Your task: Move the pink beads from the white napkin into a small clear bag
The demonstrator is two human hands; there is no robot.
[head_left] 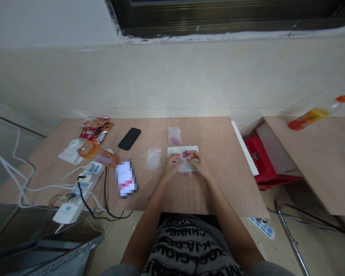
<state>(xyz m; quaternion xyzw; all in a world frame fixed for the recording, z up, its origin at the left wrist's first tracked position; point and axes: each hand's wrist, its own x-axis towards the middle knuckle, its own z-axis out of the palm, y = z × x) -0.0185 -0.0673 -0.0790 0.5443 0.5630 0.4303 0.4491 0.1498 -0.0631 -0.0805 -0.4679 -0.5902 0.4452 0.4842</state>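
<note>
My left hand (173,164) and my right hand (199,163) face each other over a white sheet of paper (193,148), thumbs and fingertips pinched close together. What they pinch, if anything, is too small to make out. Between them, near the right fingertips, is a cluster of small pink bead-like pieces (185,154). More pink pieces (186,174) show just below the paper's near edge. Beyond the paper lies a small clear zip bag (175,135) with pink pieces at its bottom. Left of my left hand rests another clear bag (153,158), seemingly without pink pieces.
On the left are a black phone (129,138), a lit, pixelated phone screen (126,179), an orange drink bottle (97,153), snack packets (96,128) and a power strip (87,184) with cables. Another bottle (316,115) lies on the right-hand table, near a red stool (258,157).
</note>
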